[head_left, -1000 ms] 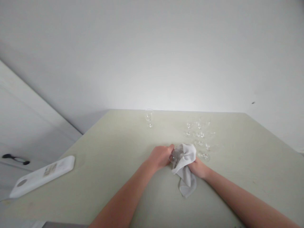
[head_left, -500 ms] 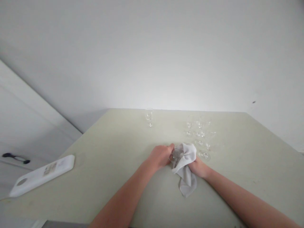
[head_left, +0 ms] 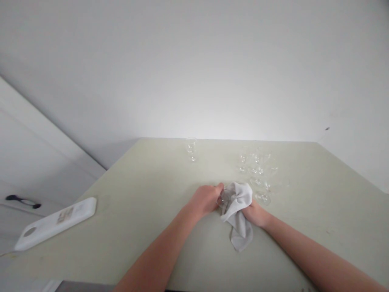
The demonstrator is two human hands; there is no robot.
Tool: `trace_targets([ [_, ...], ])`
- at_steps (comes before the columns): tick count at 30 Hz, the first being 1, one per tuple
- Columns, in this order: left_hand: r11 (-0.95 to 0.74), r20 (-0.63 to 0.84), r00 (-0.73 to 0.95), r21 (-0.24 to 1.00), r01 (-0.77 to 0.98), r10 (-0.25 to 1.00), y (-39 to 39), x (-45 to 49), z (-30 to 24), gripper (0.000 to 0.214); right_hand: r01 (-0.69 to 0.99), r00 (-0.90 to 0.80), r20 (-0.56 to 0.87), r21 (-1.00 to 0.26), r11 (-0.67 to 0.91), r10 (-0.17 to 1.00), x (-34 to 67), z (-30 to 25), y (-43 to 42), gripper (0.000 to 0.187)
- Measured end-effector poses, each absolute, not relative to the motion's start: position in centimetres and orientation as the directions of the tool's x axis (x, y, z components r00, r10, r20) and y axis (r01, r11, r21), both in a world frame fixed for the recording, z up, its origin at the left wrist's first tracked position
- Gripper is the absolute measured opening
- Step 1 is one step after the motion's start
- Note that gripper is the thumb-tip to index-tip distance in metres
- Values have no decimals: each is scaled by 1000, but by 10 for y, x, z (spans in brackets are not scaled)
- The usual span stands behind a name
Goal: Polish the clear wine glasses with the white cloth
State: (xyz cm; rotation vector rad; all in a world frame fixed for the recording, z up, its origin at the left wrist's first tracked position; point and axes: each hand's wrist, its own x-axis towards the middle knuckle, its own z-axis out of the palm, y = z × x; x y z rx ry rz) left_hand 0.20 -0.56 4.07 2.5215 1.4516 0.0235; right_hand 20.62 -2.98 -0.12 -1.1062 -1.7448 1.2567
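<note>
My left hand (head_left: 208, 197) is closed around the foot end of a clear stemmed glass (head_left: 224, 196), which lies tilted toward the right. A crumpled light grey cloth (head_left: 240, 205) wraps the rest of that glass, and one corner of it hangs toward the table. My right hand (head_left: 254, 213) grips the cloth from the right, with its fingers mostly covered by the fabric. The glass's bowl is hidden under the cloth. Just right of and beyond my hands stand several clear stemmed glasses (head_left: 257, 170), grouped close together.
A single stemmed glass (head_left: 191, 149) stands near the back edge of the pale green table (head_left: 146, 194), by the white wall (head_left: 194, 73). At the left edge lies a long white device (head_left: 57, 223) with a cable. A cabinet door with a dark handle (head_left: 23, 201) is beyond it.
Both hands keep nearly the same grip on the glass and the cloth. The whole view has shifted very slightly.
</note>
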Motion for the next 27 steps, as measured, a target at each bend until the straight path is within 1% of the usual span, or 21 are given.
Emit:
trace_targets([
  [7, -449, -119, 486, 242, 860, 866, -6, 3, 41, 29, 195, -407, 84, -965, 176, 909, 206, -2, -30, 37],
  [12, -451, -147, 493, 244, 858, 858, -5, 2, 42, 30, 190, -418, 129, -956, 225, 899, 208, -9, -29, 41],
  [16, -467, -147, 497, 199, 862, 855, -6, 2, 43, 28, 204, -408, 141, -949, 241, 902, 210, -10, -29, 42],
  [19, -476, -149, 500, 168, 863, 853, -7, 3, 45, 29, 204, -418, 147, -946, 250, 897, 211, -10, -29, 39],
  [27, -508, -133, 528, 159, 847, 839, -10, 2, 50, 31, 163, -421, 129, -963, 215, 898, 209, -7, -30, 36],
])
